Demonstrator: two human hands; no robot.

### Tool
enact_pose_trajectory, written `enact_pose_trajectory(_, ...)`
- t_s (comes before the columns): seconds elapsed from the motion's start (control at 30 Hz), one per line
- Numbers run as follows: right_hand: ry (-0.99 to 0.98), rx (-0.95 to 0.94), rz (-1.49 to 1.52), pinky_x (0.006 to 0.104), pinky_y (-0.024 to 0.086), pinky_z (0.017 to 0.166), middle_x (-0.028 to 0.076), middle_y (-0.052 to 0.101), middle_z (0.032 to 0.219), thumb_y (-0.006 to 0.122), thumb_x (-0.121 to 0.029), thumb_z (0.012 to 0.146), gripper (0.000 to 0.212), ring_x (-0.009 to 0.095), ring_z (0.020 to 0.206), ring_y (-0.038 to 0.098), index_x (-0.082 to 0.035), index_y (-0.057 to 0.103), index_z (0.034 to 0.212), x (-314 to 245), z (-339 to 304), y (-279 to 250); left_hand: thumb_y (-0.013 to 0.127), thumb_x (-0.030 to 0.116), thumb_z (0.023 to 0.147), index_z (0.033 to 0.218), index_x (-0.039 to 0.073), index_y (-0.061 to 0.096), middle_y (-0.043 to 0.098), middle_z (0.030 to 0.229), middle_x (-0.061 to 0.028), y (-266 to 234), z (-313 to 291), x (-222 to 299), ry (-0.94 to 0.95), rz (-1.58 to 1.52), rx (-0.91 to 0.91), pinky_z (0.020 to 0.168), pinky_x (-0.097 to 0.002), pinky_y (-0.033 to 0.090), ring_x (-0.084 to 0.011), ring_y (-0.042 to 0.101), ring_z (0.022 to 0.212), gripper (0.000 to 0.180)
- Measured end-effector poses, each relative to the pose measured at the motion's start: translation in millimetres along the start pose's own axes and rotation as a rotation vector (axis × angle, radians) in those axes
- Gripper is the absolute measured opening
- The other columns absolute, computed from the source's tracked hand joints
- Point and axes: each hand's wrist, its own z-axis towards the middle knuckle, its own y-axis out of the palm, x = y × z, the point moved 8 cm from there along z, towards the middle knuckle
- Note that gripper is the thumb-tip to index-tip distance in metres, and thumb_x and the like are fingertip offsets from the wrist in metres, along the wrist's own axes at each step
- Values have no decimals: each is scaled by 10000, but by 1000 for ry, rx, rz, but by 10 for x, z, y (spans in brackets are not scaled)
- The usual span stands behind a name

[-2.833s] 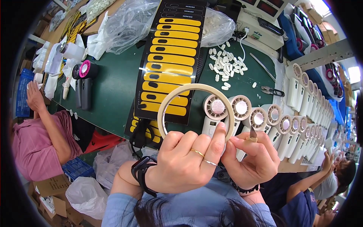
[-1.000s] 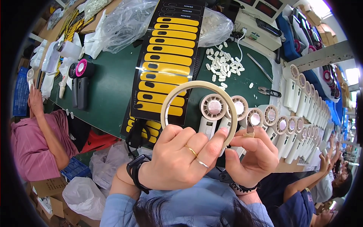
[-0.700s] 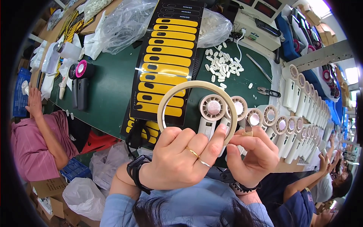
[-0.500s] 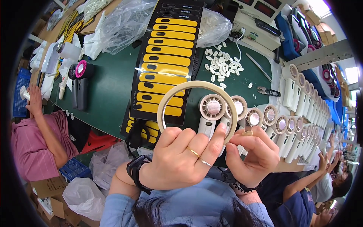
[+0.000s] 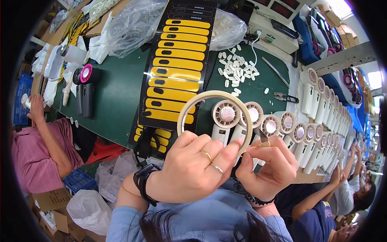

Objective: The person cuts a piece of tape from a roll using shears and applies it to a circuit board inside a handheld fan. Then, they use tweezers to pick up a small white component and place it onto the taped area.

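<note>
My left hand (image 5: 193, 171) is closed on the lower edge of a large, thin roll of beige tape (image 5: 215, 94), held upright above the bench. My right hand (image 5: 271, 163) sits close beside the roll's lower right edge, thumb and forefinger pinched together, apparently at the tape. A narrow dark metallic piece (image 5: 263, 137) sticks up from its fingers; its kind is hard to make out. Behind the roll, white handheld fans (image 5: 221, 132) with round beige heads lie in a row running right, partly hidden by my hands.
Yellow sticker strips on a black sheet (image 5: 177, 63) cover the bench's middle. Small white parts (image 5: 238, 68) lie heaped behind the fans, near tweezers (image 5: 275, 71) and thread snips (image 5: 287, 97). Two dark fans (image 5: 85, 94) stand left. Co-workers sit on both sides, one in a pink sleeve (image 5: 38, 149).
The tape roll has shifted slightly right and down, with my left hand turning along with it. My right hand stays almost in place. Co-workers' arms at the right have moved.
</note>
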Motion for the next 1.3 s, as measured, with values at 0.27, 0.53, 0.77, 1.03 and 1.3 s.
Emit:
enact_pose_trajectory(0.27, -11, -44, 130, 241, 432, 477, 70, 589, 643, 663, 12, 544, 159, 164, 559, 561, -42, 627, 689, 56, 17, -19, 661, 59, 708, 990, -32, 602, 571, 762, -73, -1, -5, -112, -51, -413, -84, 545, -302, 366, -198, 538, 627, 301)
enact_pose_trajectory(0.53, 59, -84, 252, 235, 414, 476, 69, 600, 660, 676, -20, 560, 157, 161, 554, 554, -35, 654, 714, 120, 38, -8, 671, 50, 695, 1002, -30, 606, 524, 708, -38, -39, 14, -59, -2, -283, -53, 523, -302, 336, -175, 493, 578, 325)
enact_pose_trajectory(0.77, 126, -98, 208, 231, 407, 475, 67, 593, 651, 692, -32, 570, 142, 153, 546, 550, -41, 652, 706, 172, 20, 18, 667, 97, 668, 1033, -13, 618, 480, 682, -3, -32, -17, 14, 48, -13, -3, 523, -283, 303, -137, 458, 560, 384)
enact_pose_trajectory(1.03, 103, -134, 190, 231, 399, 465, 59, 590, 643, 699, -29, 578, 132, 141, 533, 546, -44, 657, 702, 150, 57, 14, 660, 132, 651, 1034, -5, 624, 460, 668, 12, -20, -45, 38, 82, 74, 15, 526, -275, 295, -121, 450, 558, 408)
enact_pose_trajectory(1.3, 107, -162, 191, 226, 409, 470, 56, 596, 636, 703, -19, 579, 127, 137, 530, 555, -43, 661, 696, 127, 86, -4, 655, 131, 650, 1037, -11, 623, 457, 665, 6, -20, -35, 45, 97, 40, 6, 531, -276, 301, -129, 449, 560, 413)
